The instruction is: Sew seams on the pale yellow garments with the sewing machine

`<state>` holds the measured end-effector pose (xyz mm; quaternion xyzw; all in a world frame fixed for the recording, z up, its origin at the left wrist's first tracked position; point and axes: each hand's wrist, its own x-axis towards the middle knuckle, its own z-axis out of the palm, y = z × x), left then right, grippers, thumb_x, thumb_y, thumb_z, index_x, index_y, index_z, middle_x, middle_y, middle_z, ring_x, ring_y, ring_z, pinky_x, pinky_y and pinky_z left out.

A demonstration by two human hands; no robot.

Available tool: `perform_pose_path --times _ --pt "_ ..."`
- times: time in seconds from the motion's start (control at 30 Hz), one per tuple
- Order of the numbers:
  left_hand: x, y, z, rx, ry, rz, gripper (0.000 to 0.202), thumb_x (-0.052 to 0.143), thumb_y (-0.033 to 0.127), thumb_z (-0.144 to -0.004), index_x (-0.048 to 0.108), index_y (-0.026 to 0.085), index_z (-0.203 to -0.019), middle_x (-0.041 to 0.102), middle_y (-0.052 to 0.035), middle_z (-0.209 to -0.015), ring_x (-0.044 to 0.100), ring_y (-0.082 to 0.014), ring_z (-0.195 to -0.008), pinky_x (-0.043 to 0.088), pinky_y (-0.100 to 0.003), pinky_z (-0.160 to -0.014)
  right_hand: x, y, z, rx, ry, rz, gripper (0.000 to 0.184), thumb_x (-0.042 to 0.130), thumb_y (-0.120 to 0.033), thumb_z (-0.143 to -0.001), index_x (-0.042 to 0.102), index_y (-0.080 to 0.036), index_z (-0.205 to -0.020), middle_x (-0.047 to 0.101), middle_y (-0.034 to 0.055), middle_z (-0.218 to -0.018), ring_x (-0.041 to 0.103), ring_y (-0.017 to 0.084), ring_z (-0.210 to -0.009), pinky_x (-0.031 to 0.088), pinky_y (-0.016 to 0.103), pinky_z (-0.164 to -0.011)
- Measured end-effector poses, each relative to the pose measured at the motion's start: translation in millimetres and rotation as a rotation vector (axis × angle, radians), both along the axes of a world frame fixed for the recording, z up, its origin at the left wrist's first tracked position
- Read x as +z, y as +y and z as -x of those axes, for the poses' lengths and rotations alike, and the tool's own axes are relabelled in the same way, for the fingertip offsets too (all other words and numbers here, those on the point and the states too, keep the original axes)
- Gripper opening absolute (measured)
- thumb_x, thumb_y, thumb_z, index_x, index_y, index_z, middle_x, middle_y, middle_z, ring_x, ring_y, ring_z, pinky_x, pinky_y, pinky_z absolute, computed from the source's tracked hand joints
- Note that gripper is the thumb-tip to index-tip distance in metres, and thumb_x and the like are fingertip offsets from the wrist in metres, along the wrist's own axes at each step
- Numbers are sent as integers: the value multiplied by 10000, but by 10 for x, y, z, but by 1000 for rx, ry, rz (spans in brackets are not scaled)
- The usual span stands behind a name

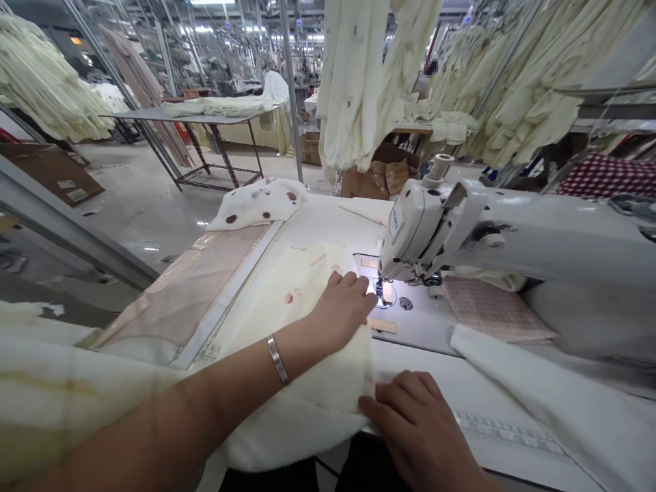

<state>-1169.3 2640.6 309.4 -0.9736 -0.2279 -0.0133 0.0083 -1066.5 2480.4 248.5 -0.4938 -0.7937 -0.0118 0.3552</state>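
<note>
A cream fabric piece (302, 307) with small red prints lies on the white sewing table (328, 212) in front of me. My left hand (343, 307) rests flat on it, fingers stretched toward the needle (382, 290) of the white sewing machine (461, 232). A metal bangle (278, 360) circles that wrist. My right hand (415, 424) lies on the table at the fabric's near right edge, fingertips pressing the edge down.
A spotted cream bundle (261, 201) sits at the table's far left. Checked pink cloth (492, 307) lies under the machine arm, white fabric (553, 403) to the right. Cream garments (359, 82) hang overhead. A metal table (205, 119) with folded cloth stands across the floor.
</note>
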Motion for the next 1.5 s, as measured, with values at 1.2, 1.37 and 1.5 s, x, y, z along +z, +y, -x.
perform_pose_path --times 1.2,1.37,1.5 --pt "-59 -331 163 -78 -247 186 217 422 56 -804 573 184 -891 576 -61 -1094 529 -195 -1032 280 -462 -1058 160 348 -447 -23 -154 -119 202 469 -67 -837 624 -156 -932 663 19 -926 483 169 -808 322 333 -692" --pt "-352 -340 174 -138 -214 180 189 421 102 -852 547 188 -964 542 -61 -1169 479 -221 -1105 275 -513 -1048 90 329 -445 -9 -199 -9 216 469 -64 -828 614 -144 -966 643 45 -918 458 166 -766 311 331 -653" --pt "-457 -129 177 -197 -247 134 204 417 161 -897 537 207 -1055 528 -55 -1187 468 -218 -1116 284 -495 -1040 55 398 -482 -25 -234 -11 211 481 -81 -820 609 -155 -972 640 43 -956 452 168 -765 303 338 -652"
